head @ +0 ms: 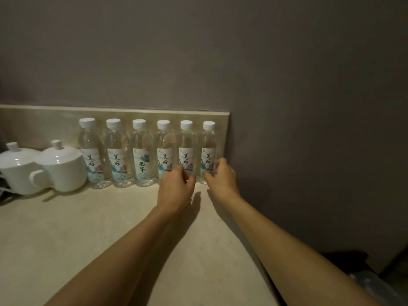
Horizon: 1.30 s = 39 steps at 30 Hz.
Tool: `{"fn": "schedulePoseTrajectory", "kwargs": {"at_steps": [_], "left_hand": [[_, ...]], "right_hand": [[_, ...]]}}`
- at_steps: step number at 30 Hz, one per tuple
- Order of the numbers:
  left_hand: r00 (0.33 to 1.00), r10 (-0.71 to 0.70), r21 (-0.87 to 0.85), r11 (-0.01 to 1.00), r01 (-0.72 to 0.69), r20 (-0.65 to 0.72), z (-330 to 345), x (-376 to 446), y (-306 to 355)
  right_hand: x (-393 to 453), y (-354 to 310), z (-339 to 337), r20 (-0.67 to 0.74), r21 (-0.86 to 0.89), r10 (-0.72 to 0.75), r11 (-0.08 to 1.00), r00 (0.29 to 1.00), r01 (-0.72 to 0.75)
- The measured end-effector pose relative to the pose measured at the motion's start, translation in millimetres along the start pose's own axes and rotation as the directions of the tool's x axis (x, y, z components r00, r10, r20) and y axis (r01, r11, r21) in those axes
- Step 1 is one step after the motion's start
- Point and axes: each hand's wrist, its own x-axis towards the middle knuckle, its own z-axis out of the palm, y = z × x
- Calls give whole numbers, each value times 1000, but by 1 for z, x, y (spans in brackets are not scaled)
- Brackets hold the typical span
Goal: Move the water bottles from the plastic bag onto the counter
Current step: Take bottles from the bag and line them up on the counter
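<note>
The left hand [176,186] curls its fingers round the base of the fifth water bottle [187,149] while the right hand [221,176] grips the sixth water bottle [208,151] by the wall, both ending an upright row on the counter [88,235] beside two white lidded cups [61,166].

One head-worn view — looking forward and down, close over the counter [110,228] toward the back wall [198,51].
</note>
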Motion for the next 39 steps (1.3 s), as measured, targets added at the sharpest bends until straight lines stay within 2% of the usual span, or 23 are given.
{"fn": "schedulePoseTrajectory", "kwargs": {"at_steps": [5,11,16,20,29,34,39], "left_hand": [[999,38,-226,974,-34,13,7,-22,9],[999,46,-264,964,-39,22,12,-43,32],[996,83,-280,957,-71,32,37,-66,78],[992,121,-288,951,-111,17,77,-93,135],[977,171,-413,904,-107,123,192,-177,272],[963,173,-433,899,-68,207,253,-205,321],[931,161,-388,922,-23,328,320,-221,338]], "right_hand": [[-15,6,-9,-44,109,-4,994,999,9],[-30,26,-42,-150,260,-22,964,988,61],[-45,59,-93,-171,257,-37,963,985,81],[-58,94,-157,-237,250,-39,963,971,99],[-87,208,-313,-362,206,33,977,932,45],[-92,268,-368,-396,219,104,976,912,-16],[-88,337,-392,-384,246,210,962,899,-119]]}}
